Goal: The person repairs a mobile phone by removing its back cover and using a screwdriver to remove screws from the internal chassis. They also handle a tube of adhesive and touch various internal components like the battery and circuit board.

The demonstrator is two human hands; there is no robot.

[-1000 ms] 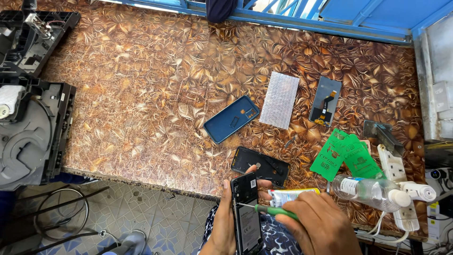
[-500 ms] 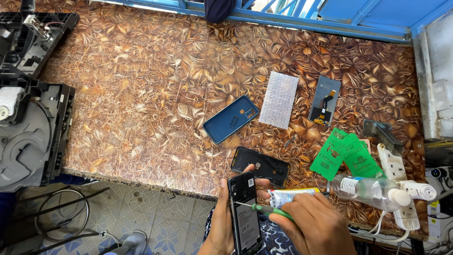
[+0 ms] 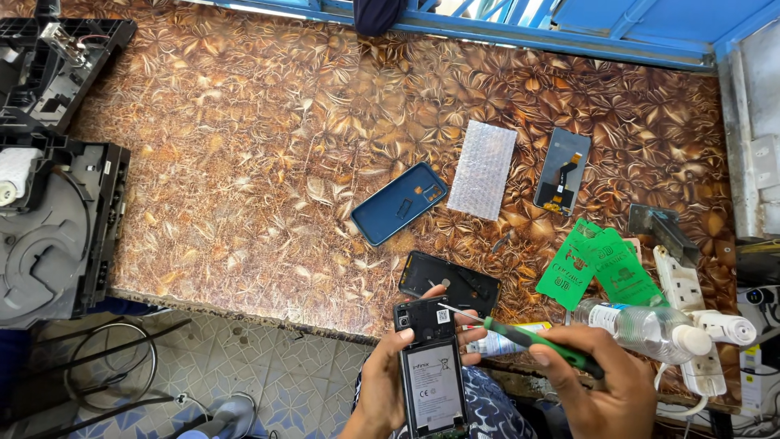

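My left hand point(image 3: 388, 382) holds an opened smartphone point(image 3: 430, 366) upright at the bottom centre, its back off and the battery showing. My right hand point(image 3: 603, 389) grips a green-handled screwdriver point(image 3: 528, 340); its metal tip rests on the top part of the phone. Just beyond the phone a black inner phone frame point(image 3: 452, 280) lies on the brown leaf-patterned table point(image 3: 244, 162). A blue back cover point(image 3: 400, 203) lies further up the table.
A bubble-wrap piece point(image 3: 483, 169) and a phone screen point(image 3: 562, 171) lie at the back right. Green card packets point(image 3: 597, 264), a clear plastic bottle point(image 3: 650, 329) and a white power strip point(image 3: 691, 301) sit right. Dismantled black machine parts point(image 3: 49, 211) occupy the left.
The screwdriver has swung upward so its tip now sits on the phone's upper part. The phone has barely moved.
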